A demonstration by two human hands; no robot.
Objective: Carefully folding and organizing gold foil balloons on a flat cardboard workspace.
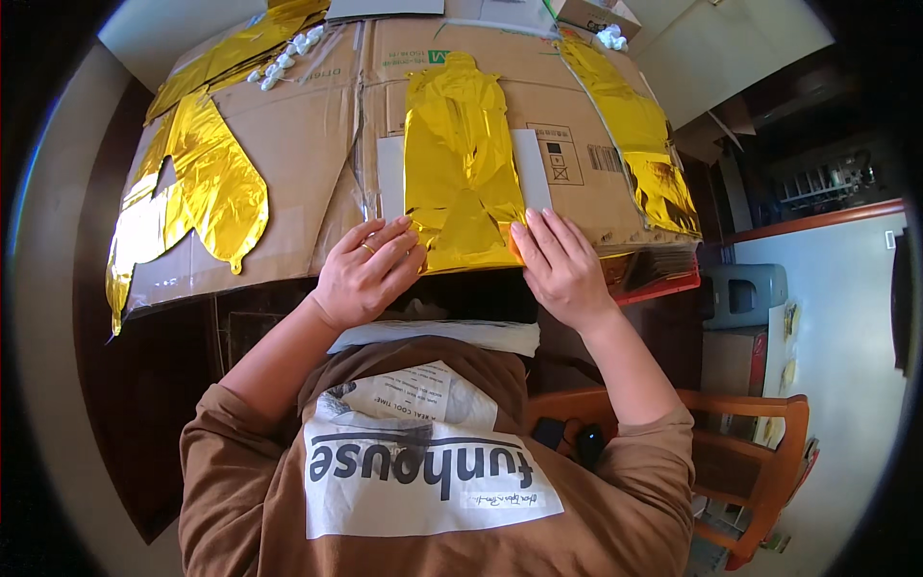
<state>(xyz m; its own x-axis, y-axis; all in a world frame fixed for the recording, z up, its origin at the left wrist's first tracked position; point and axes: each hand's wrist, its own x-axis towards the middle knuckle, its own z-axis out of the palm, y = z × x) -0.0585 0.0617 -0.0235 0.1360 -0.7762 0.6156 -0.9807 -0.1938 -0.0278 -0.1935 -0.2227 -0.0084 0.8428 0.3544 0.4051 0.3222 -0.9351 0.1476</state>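
A flat gold foil balloon point(461, 144) lies lengthwise in front of me, over a white sheet point(533, 168) that shows at its sides. My left hand point(370, 267) is at the balloon's near left corner, fingers bent and closed on its edge; a ring is on one finger. At the near right corner my right hand point(562, 264) has its fingers together over the foil edge, thumb tucked beneath. A small orange patch shows by the right fingertips; I cannot make out what it is. Both thumbs are mostly hidden.
Brown cardboard point(322, 183) covers the work surface. Another gold foil balloon point(216, 183) lies at left, overhanging the near edge. Gold foil strips point(630, 130) lie at right, more foil point(236, 60) at far left. White crumpled bits point(284, 60) sit nearby. A wooden chair point(788, 462) stands lower right.
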